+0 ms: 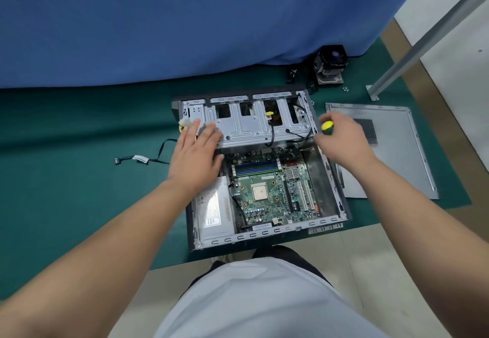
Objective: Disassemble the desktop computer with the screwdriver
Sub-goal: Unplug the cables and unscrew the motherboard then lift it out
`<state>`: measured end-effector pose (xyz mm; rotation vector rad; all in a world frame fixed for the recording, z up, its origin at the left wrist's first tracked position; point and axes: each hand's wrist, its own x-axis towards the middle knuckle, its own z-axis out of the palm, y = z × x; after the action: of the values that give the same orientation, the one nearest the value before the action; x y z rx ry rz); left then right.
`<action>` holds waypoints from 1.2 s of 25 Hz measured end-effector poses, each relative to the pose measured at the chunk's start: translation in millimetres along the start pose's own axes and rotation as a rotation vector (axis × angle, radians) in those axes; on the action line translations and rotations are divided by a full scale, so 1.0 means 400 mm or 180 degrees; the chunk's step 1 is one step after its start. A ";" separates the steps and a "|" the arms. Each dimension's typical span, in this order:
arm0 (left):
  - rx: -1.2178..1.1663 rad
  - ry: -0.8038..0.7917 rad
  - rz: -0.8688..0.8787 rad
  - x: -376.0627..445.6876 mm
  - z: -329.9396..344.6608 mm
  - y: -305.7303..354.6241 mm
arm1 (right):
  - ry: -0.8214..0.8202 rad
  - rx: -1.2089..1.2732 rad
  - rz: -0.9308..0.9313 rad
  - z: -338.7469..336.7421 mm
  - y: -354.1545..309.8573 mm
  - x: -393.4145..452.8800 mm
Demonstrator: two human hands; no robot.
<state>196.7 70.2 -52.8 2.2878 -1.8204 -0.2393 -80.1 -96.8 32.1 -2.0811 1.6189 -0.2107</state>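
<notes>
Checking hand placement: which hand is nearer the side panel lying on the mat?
Right. The right hand, gripping the screwdriver, overlaps the side panel's left edge; the left hand rests across the case on the drive cage.

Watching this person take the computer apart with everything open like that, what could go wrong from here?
1. The right hand grips the screwdriver at the case's edge, above the exposed motherboard; a slip could gouge it.
2. The bare processor sits uncovered, so a dropped screw might damage it.
3. The left hand presses on the metal drive cage, whose stamped edges could cut fingers.
</notes>
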 end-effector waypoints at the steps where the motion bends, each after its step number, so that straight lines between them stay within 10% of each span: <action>1: -0.0169 0.0022 0.0047 -0.001 -0.009 0.025 | 0.0085 0.0240 -0.0067 -0.011 -0.033 -0.006; 12: -0.2267 -0.1111 -0.0208 -0.071 -0.002 0.225 | -0.0476 0.4018 0.0767 0.146 -0.239 -0.032; 18: -0.1556 -0.0705 -0.0009 -0.053 -0.023 0.155 | -0.0317 0.1607 0.0034 0.148 -0.202 -0.054; 26: -0.0229 0.0311 0.0265 -0.005 -0.033 0.006 | -0.0216 0.1642 -0.0288 0.135 -0.155 -0.092; 30: 0.0115 0.0012 -0.0002 0.014 0.015 -0.052 | -0.0287 0.1338 -0.0422 0.196 -0.131 -0.109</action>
<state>216.1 69.0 -64.1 2.3111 -1.8370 -0.2036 -14.9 -24.5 -3.8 -1.8414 1.2560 -0.4536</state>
